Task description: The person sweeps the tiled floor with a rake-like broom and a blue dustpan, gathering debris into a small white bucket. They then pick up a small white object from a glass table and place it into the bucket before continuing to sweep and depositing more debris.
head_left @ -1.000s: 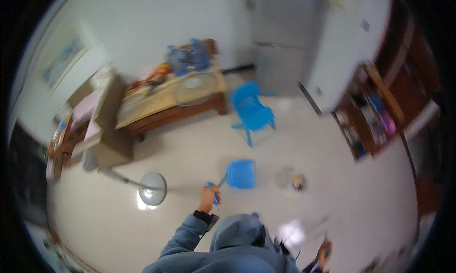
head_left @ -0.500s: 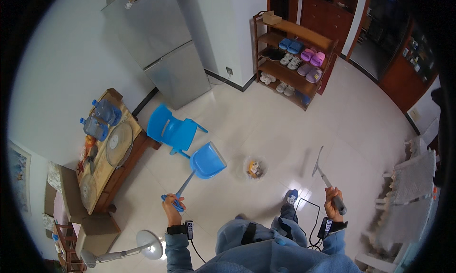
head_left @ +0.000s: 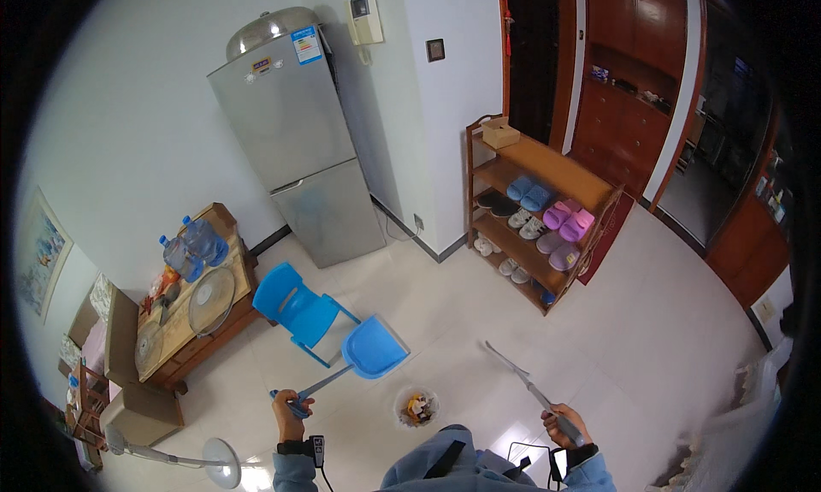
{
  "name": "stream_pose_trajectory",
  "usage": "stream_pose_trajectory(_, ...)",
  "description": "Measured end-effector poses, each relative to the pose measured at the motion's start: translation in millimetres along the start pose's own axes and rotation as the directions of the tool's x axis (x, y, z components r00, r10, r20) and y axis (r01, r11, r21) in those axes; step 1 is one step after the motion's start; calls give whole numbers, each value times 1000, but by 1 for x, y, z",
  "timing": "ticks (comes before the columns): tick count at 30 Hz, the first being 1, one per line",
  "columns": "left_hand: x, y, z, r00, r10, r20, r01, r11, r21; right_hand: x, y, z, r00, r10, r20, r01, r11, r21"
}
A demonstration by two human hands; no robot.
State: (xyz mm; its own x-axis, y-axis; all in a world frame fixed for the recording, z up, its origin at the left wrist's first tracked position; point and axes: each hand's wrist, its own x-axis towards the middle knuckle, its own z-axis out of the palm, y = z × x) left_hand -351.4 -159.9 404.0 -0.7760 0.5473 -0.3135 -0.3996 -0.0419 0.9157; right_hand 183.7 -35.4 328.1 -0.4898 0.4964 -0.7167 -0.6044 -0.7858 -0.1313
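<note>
My left hand point(head_left: 292, 417) is closed round the blue grip of a dustpan. The dustpan's light-blue pan point(head_left: 376, 348) points away from me, in front of the blue chair; I cannot tell whether it touches the floor. In my right hand point(head_left: 566, 425) is a grey-handled squeegee-like tool point(head_left: 537, 394) with a thin shaft and a narrow crosswise blade, held out above the floor. Between the two hands, close to my legs, stands a clear round bin point(head_left: 398, 413) with mixed litter point(head_left: 419, 406) in it.
A blue plastic chair point(head_left: 310, 311) stands beside a wooden table point(head_left: 181, 323) bearing water jugs and fan grilles. Behind are a silver fridge point(head_left: 318, 205) and a shoe rack point(head_left: 547, 171). A fan or lamp stand point(head_left: 221, 465) is at lower left, cloth-covered furniture point(head_left: 727, 423) at right.
The view has tilted up, showing more wall and fridge. The squeegee-like tool has swung toward the left, and the dustpan now lies nearer to sideways. The bin appears lower in view.
</note>
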Motion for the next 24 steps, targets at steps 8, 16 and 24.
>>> stream_pose_trajectory(8,61,-60,78,995,-49,-83,44,997,-57,103,-94,86,986,128,104,-107,978,-181)
stream_pose_trajectory(16,158,-58,198,991,-93,-91,101,991,91,186,-205,186,915,355,190,-322,929,-184)
stream_pose_trajectory(24,229,-54,275,990,-95,-100,111,979,169,290,-281,251,710,601,368,-497,797,-343)
